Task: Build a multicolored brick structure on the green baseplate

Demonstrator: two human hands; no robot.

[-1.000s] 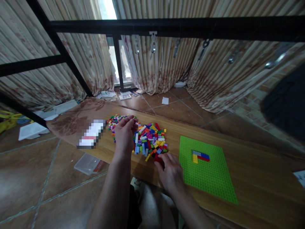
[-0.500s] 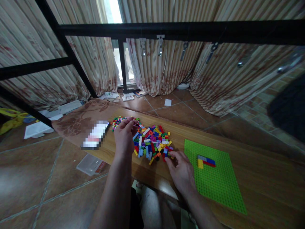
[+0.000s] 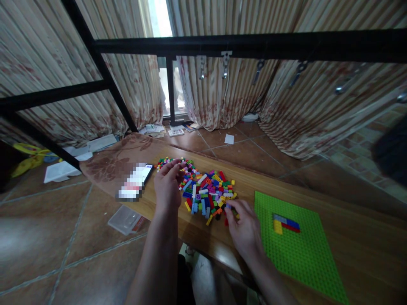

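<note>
A heap of mixed toy building bricks (image 3: 206,192) lies on the wooden bench between my hands. Over the smaller pieces (image 3: 163,161) at its far left end is my left hand (image 3: 168,180), fingers drawn together; whatever they may hold is hidden. At the heap's near right edge, my right hand (image 3: 244,222) pinches a small blue brick (image 3: 228,206) between thumb and forefinger. To the right lies a green baseplate (image 3: 299,254). Grey, blue, red and yellow bricks (image 3: 286,223) sit joined on it in an angled shape.
A phone (image 3: 135,182) with a blurred screen lies left of the heap, beside a brown patterned cloth (image 3: 111,159). A clear plastic box (image 3: 124,219) is on the tiled floor below. Black metal bars (image 3: 222,45) and striped curtains stand beyond the wooden bench (image 3: 203,237).
The view has shifted, so everything sits slightly further right and lower. My right hand has closed on a blue brick at the heap's edge. The left hand stays over the small pieces.
</note>
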